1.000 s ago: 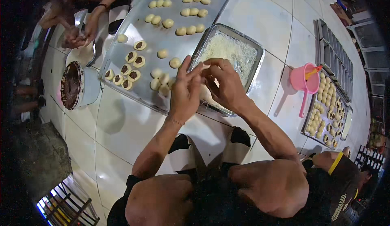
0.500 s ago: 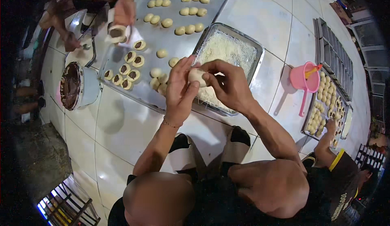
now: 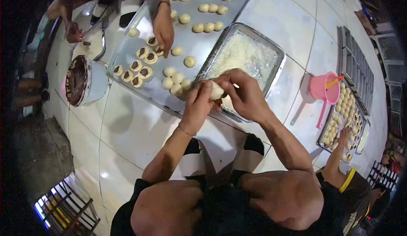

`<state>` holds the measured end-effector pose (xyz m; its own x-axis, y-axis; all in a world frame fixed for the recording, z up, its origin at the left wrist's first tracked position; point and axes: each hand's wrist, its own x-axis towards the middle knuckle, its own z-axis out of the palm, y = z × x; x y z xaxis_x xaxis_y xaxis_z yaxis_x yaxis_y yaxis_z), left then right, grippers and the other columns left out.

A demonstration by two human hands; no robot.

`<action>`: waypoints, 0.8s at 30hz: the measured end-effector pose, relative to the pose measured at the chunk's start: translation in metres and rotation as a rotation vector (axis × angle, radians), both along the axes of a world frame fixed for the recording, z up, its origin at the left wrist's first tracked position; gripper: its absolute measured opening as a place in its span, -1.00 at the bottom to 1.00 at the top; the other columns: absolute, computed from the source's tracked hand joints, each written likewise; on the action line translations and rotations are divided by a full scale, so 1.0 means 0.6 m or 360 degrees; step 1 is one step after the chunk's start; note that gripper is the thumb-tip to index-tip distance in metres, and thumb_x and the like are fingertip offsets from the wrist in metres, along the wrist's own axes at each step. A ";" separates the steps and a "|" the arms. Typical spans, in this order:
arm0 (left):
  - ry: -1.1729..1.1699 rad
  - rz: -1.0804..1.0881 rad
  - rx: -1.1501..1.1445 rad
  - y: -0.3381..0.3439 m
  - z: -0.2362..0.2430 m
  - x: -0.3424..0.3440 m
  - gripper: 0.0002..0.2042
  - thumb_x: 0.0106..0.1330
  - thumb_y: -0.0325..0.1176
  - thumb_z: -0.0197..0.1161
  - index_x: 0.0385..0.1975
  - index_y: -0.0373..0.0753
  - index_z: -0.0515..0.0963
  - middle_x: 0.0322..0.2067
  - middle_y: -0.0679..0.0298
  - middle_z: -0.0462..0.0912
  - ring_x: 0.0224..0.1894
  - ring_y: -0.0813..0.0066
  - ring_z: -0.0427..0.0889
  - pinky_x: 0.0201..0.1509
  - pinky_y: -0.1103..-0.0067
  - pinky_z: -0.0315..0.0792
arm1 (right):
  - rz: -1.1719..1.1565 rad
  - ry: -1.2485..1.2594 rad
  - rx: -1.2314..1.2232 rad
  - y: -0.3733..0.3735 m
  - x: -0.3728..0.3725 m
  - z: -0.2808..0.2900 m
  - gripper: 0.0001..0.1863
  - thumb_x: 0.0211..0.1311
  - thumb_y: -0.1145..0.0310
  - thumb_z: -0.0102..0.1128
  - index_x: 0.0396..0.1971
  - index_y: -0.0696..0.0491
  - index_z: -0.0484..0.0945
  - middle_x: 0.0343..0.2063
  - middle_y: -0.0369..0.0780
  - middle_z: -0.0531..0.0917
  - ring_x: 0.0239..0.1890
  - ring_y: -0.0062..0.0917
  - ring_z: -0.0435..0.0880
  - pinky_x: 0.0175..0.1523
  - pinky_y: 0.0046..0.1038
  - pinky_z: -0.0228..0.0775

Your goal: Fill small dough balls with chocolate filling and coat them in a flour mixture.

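A pale dough ball is held between my two hands over the near edge of the cheese pan. The fingers of my left hand wrap round its left side. Pinching it from the right is my right hand. Below and behind them lies a rectangular metal pan of pale grated cheese. Left of my hands, a cluster of smooth dough balls rests on a large metal tray. Beside that cluster are several flattened dough rounds topped with dark brown filling.
A co-worker's hand reaches onto the rounds; their other hand holds a spoon near a tub of brown filling. To the right stand a pink dipper, grey moulds and another dough tray, with another person's hand over it.
My left hand has turned from an open palm to fingers closed round the dough ball; both hands sit slightly lower. The co-worker has set a filled round down on the tray.
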<state>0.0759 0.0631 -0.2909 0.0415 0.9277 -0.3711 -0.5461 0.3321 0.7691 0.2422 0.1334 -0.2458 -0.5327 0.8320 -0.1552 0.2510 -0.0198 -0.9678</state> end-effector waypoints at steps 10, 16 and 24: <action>-0.0593 -0.0029 -0.0528 0.009 -0.024 -0.013 -0.60 0.50 -0.15 0.06 0.09 -0.39 0.43 -0.21 0.08 0.61 -0.29 0.34 0.61 -0.18 0.54 0.52 | 0.0001 -0.0032 -0.0284 0.019 0.005 -0.064 -0.84 0.22 0.60 0.21 -0.19 0.22 0.58 -0.36 -0.19 0.64 -0.34 -0.57 0.57 -0.15 -0.56 0.50; 0.0585 -0.0483 0.0008 0.098 -0.083 -0.067 -0.61 0.42 -0.29 0.13 0.20 -0.25 0.40 0.01 0.11 0.54 0.02 0.20 0.54 0.11 0.35 0.45 | -0.0243 0.0118 -0.0458 0.069 0.017 -0.076 -0.76 0.26 0.55 0.21 -0.07 0.23 0.55 -0.27 -0.16 0.64 -0.26 -0.53 0.61 -0.06 -0.53 0.53; 0.2145 -0.0137 0.0468 0.211 -0.153 -0.180 -0.66 0.12 -0.51 0.20 -0.06 -0.25 0.50 -0.08 0.18 0.56 -0.20 0.16 0.57 -0.13 0.38 0.49 | -0.0088 0.0193 -0.0564 0.194 -0.051 -0.144 -0.69 0.36 0.35 0.19 -0.05 0.26 0.57 -0.23 -0.14 0.66 -0.29 -0.51 0.61 -0.06 -0.54 0.54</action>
